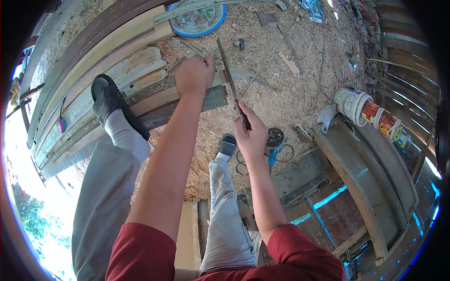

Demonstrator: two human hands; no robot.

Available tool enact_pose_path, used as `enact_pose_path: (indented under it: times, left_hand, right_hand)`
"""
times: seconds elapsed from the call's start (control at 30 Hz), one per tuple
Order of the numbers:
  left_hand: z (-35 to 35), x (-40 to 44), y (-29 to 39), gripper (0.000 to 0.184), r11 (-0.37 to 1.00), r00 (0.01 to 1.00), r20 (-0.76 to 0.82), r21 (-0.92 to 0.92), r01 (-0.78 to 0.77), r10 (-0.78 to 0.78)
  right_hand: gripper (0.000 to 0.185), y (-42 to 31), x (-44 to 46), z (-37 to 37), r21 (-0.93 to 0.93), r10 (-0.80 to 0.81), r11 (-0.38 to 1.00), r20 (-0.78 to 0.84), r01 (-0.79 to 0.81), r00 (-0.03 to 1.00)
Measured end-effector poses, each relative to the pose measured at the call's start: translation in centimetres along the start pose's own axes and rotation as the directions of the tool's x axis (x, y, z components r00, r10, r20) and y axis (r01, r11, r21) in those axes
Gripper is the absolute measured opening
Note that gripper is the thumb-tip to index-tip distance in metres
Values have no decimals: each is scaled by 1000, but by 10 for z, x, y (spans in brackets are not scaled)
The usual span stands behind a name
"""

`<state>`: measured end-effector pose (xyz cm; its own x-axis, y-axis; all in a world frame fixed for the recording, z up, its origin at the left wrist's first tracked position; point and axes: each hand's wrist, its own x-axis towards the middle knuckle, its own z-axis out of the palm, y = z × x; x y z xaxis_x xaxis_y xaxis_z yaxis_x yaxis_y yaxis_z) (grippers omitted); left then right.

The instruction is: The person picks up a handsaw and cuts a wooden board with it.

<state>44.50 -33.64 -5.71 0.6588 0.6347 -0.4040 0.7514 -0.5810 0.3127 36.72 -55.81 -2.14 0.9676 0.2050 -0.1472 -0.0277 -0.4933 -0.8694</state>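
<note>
My right hand (250, 127) is wrapped round the dark handle of a long, narrow-bladed tool (227, 65). Its blade points away from me and slants up to the left; seen nearly edge-on, its exact kind is unclear. My left hand (193, 75) is closed in a fist over the end of a wooden plank (157, 101), left of the blade. The fingers' undersides are hidden. Blade and plank end lie close together, and I cannot tell whether they touch. My left shoe (117, 105) rests on the stacked boards (133, 70).
Sawdust and wood scraps cover the ground (300, 84). A blue power tool (273, 150) with a cord lies near my right shoe (228, 144). At right are a white bucket (350, 107) and a wooden frame (344, 161). A blue-rimmed round tray (199, 21) lies ahead.
</note>
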Motion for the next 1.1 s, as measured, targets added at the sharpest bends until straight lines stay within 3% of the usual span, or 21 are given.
enact_pose_path:
  times: [0.07,0.47,1.1]
  left_hand:
    - [-1,1,1,53,1000,1000,2,-9,8,-8]
    - [-1,3,0,56,1000,999,47,14,18,-19]
    - [-1,3,2,55,999,999,24,16,31,-31]
  right_hand:
    - [40,-6,3,-4,-66,9,998,33,-7,999]
    - [41,2,0,5,-52,-101,994,-36,99,994]
    - [41,8,-8,0,-27,-100,995,-33,99,994]
